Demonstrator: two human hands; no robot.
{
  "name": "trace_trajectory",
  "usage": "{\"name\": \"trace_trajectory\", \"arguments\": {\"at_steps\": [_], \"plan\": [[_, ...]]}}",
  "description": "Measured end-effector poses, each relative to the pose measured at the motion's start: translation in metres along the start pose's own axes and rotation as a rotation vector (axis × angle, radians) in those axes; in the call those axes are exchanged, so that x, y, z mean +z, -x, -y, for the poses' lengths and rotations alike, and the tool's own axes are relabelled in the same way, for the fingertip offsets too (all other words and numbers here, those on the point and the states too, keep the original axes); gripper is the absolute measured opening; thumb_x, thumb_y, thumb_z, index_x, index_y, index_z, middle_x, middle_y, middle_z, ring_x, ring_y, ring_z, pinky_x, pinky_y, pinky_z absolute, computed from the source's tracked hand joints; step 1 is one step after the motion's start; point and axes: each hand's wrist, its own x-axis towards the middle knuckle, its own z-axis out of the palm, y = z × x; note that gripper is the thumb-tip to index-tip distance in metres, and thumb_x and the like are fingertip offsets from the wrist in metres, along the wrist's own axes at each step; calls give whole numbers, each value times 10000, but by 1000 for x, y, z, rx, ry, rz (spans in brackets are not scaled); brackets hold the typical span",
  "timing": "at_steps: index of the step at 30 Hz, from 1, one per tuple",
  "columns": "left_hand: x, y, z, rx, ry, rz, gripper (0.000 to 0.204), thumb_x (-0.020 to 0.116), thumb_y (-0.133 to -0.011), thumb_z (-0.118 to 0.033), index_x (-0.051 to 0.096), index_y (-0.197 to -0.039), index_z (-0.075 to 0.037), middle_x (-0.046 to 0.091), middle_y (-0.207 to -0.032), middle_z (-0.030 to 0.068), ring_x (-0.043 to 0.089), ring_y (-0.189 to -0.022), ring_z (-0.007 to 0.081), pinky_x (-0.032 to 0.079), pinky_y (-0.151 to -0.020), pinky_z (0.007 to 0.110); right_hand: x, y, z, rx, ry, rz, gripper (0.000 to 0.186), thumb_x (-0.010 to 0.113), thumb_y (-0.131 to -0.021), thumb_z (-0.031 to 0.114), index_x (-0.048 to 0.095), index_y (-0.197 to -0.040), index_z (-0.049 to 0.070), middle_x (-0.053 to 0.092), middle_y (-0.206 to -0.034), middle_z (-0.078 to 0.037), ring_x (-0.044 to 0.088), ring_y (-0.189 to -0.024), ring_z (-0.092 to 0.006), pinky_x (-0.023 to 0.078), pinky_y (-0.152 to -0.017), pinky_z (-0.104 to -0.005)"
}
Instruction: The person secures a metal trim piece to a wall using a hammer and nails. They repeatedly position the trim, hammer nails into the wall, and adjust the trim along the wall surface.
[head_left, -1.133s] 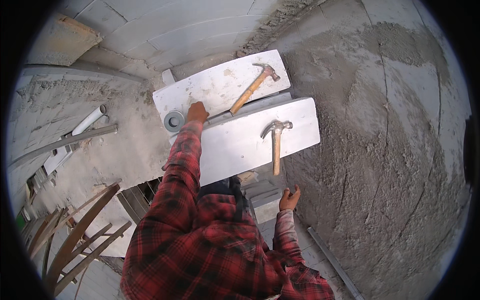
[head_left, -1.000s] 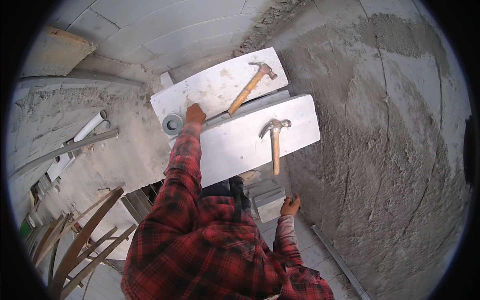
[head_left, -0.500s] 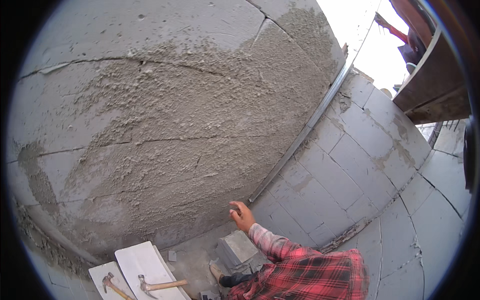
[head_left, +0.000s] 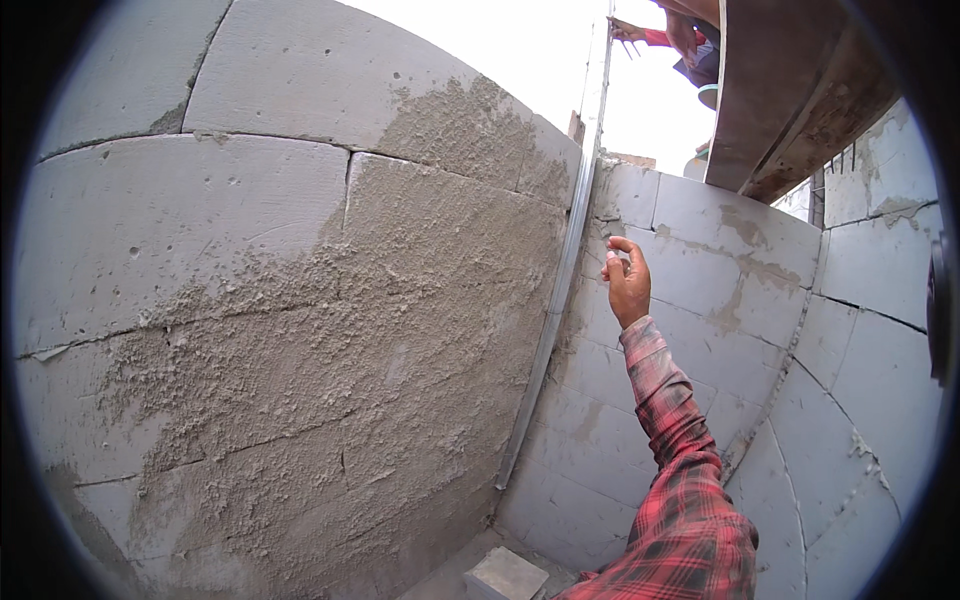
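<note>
My right hand (head_left: 629, 286) is raised in front of the corner of the walls, on a forearm in a red plaid sleeve. Its index finger and thumb curl toward each other like a pinch; anything between them is too small to make out. Just left of it, a long metal straightedge (head_left: 548, 345) stands nearly upright along the edge of the left wall, seemingly apart from the hand. Rough wet-looking mortar (head_left: 330, 350) covers much of that block wall (head_left: 250, 190). My left hand is out of view.
Bare grey blocks form the right wall (head_left: 740, 290). Overhead at the upper right juts a wooden plank platform (head_left: 800, 100). Beside it, another person's hand (head_left: 627, 30) reaches from a red sleeve toward the straightedge's top. A loose block (head_left: 507, 575) sits on the floor.
My right hand has risen from near the straightedge's lower end to its upper part. The view has tilted up, so the hammers and white boards are out of sight.
</note>
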Motion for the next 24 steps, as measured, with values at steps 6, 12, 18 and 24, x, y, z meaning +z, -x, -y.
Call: {"name": "trace_trajectory", "arguments": {"at_steps": [6, 12, 18, 24], "plan": [[7, 4, 8, -29, -30, 12, 485, 653, -841, -30, 483, -1295, -47, 625, -825, 101, 620, -769, 223, 560, -759, 368, -20, 25, -38, -18, 208, 113, 264, 590, -916, 118, 600, -1164, 29, 608, -1114, -78, 589, -711, -105, 498, -672, -265], [7, 8, 18, -55, -52, 10, 448, 635, -857, -43, 493, -1282, -38, 628, -844, 109, 622, -784, 228, 555, -761, 368, -38, 4, -59, 29, 230, 85, 286, 591, -920, 121, 592, -1185, 15, 621, -1131, -89, 623, -729, -122, 508, -676, -272], [3, 10, 42, -51, -125, 0, 412, 617, -874, -57, 503, -1269, -30, 630, -862, 117, 623, -799, 233, 550, -764, 368, -67, 58, -85, 209, 308, 115, 296, 579, -935, 143, 585, -1203, 16, 638, -1102, -75, 627, -735, -119, 514, -664, -273], [-3, 12, 52, -50, -173, -19, 378, 599, -891, -70, 514, -1256, -21, 632, -881, 126, 625, -814, 238, 545, -767, 367, -94, 174, -138, 498, 337, 190, 285, 574, -940, 142, 589, -1193, 12, 624, -1130, -81, 625, -694, -123, 515, -647, -274]]}}
